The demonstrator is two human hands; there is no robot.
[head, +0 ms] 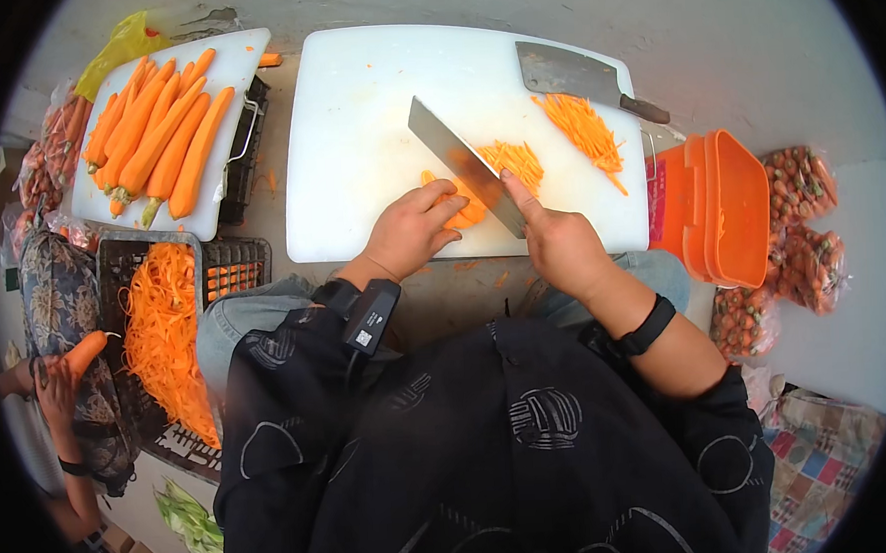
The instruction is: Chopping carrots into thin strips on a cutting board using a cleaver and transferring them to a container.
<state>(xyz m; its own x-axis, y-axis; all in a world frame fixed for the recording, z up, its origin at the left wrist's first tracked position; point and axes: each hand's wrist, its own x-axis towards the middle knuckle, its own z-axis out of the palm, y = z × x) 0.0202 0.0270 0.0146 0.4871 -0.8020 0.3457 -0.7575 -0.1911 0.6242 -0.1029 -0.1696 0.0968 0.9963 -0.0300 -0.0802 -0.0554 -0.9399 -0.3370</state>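
Note:
On the large white cutting board (359,116) my right hand (561,244) grips a cleaver (461,159), its handle hidden in my palm and my index finger along the blade. The blade slants over the board beside sliced carrot (470,213). My left hand (414,229) rests on these slices, fingers bent, just left of the blade. Carrot shreds (514,164) lie right of the blade. A second pile of carrot strips (582,130) sits farther right, below another cleaver (571,71) lying flat with its dark handle past the board's edge.
Peeled carrots (169,140) lie on a smaller white board (206,206) at left. Below it, a black crate (117,293) holds carrot peelings (164,336). A person's hand (57,390) beside it holds a carrot (85,354). Orange buckets (698,203) and bagged carrots (799,183) stand right.

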